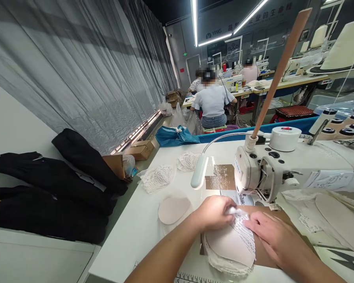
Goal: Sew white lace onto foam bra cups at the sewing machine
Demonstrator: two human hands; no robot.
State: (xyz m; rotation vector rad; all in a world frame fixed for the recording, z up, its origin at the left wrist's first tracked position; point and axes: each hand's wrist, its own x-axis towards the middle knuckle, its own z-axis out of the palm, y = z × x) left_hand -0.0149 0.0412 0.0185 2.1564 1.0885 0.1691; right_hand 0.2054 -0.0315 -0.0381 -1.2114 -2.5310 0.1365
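Note:
A white lace piece [244,230] lies over a stack of pale oval fabric pads [224,244] at the front of the sewing machine [255,173]. My left hand [216,212] is closed on the lace's far end, close to the needle area, with its fingertips partly hidden. On the lace's right edge, my right hand [268,232] presses with thumb and fingers together. The needle and presser foot are mostly hidden behind the machine head and my left hand. Left of my left arm rests another pale oval pad [174,210].
Two lace pieces [157,177] lie on the white table [124,236] at the left. A lamp [199,173] hangs over the table. Scissors [349,261] and more fabric [339,220] are at the right. Thread cones [342,131] stand behind. Ahead, a person [211,102] sits facing away.

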